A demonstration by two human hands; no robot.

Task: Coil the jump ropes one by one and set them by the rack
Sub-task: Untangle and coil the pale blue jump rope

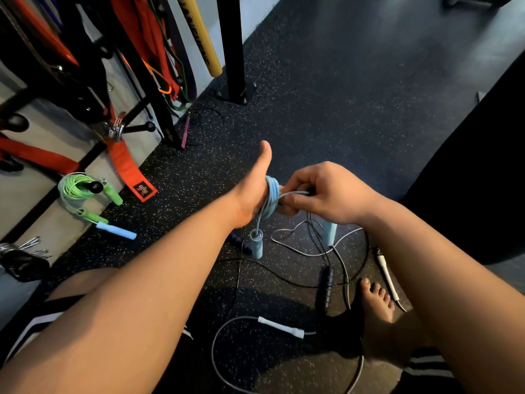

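Head view: person sits on floor, both forearms reach fwd, cam looks down.
Nearest floor: white-handled rope (281,327) lies loose, its grey cord curving round by bare foot (377,305).
Just beyond: black handle (325,288) + thin white handle (386,271) on floor among tangled black and grey cords, none coiled.
L hand (251,191): thumb straight up, blue rope (271,194) wound several turns round palm. Fingers hidden behind coil and R hand, can't tell curl.
R hand (326,194): fingers bent, thumb + fingertips pinch loose strand of blue rope right beside coil, close against L hand.
Rope ends: blue handle (257,245) dangles off coil below L wrist. Second blue handle (329,231) shows just under R wrist; hanging or on floor, can't tell.
Under L wrist: dark ribbed handle (237,240) on floor, partly hidden.
L side by wall: green rope (76,189) coiled, green handles beside it. Black knob at coil's middle; on peg or floor, can't tell. Light-blue handle (116,230) just beside it.
Rack (159,109): black frame along L wall. Holds orange straps (127,163), bands, yellow tube (203,35).
Rack foot, farther: pink handle (185,132) w/ thin black cord, near black post (231,46).
Open room: speckled rubber floor (341,95) runs wide ahead + to R past hands. Big dark shape (468,166) closes R edge.
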